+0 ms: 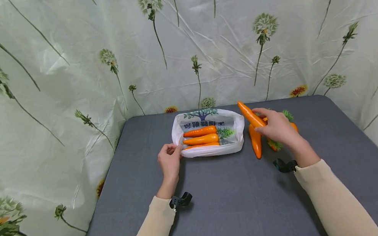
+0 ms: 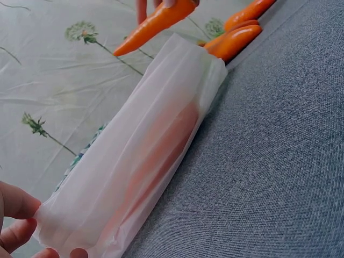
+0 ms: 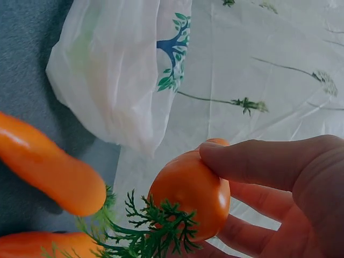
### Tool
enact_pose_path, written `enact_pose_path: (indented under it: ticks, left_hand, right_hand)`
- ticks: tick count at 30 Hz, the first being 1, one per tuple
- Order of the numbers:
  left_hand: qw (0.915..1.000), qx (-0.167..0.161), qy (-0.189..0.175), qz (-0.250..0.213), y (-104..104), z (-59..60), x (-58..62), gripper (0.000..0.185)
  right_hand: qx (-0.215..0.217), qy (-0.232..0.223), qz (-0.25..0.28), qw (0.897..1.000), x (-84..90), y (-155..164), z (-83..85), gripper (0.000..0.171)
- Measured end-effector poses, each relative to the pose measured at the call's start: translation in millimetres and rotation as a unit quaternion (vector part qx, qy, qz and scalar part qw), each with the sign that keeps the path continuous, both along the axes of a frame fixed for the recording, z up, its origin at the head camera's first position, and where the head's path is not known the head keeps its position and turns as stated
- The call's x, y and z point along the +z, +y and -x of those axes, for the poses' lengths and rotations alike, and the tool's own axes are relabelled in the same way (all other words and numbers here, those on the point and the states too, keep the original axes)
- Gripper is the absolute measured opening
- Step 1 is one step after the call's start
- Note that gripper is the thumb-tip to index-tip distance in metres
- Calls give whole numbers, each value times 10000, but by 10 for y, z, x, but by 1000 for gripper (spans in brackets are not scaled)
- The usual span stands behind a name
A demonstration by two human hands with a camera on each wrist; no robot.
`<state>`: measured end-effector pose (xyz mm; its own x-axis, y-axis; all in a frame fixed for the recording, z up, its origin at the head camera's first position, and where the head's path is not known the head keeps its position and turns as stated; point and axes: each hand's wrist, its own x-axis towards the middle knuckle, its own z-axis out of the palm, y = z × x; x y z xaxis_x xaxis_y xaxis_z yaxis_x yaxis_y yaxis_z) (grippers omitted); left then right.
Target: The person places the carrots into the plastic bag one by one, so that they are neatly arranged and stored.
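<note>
In the head view a white plastic bag (image 1: 213, 151) lies with its mouth spread, a printed tree and lettering on its far inner side. Several orange carrots (image 1: 201, 139) with green tops lie side by side inside it. My left hand (image 1: 170, 160) pinches the bag's left near edge between thumb and fingers, as the left wrist view also shows. My right hand (image 1: 276, 126) grips a carrot (image 1: 248, 112) by its thick leafy end, the tip pointing up and left, right of the bag. In the right wrist view green fronds (image 3: 161, 226) hang from this carrot's end.
Under and beside my right hand lie more carrots (image 1: 255, 141) with green tops on the grey tabletop (image 1: 232, 198). A pale curtain (image 1: 223, 45) printed with dandelions hangs behind the table and along its left side. Each wrist wears a black band (image 1: 181, 200).
</note>
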<state>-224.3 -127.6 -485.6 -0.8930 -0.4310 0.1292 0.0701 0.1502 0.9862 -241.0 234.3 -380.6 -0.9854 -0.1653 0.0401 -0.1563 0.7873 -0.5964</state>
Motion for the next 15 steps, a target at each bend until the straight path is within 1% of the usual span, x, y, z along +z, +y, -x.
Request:
enact_pose_path:
  ticks: [8, 11, 15]
  left_hand:
    - [9999, 64, 10, 124, -2, -11, 10, 16]
    - [9998, 94, 47, 159, -4, -3, 3, 14]
    - [9997, 109, 108, 182, -4, 9, -3, 13]
  right_hand:
    - [170, 209, -209, 9994, 76, -175, 88, 66]
    - [154, 302, -313, 9989, 110, -245, 122, 65]
    - [155, 253, -318, 9991, 155, -323, 158, 65]
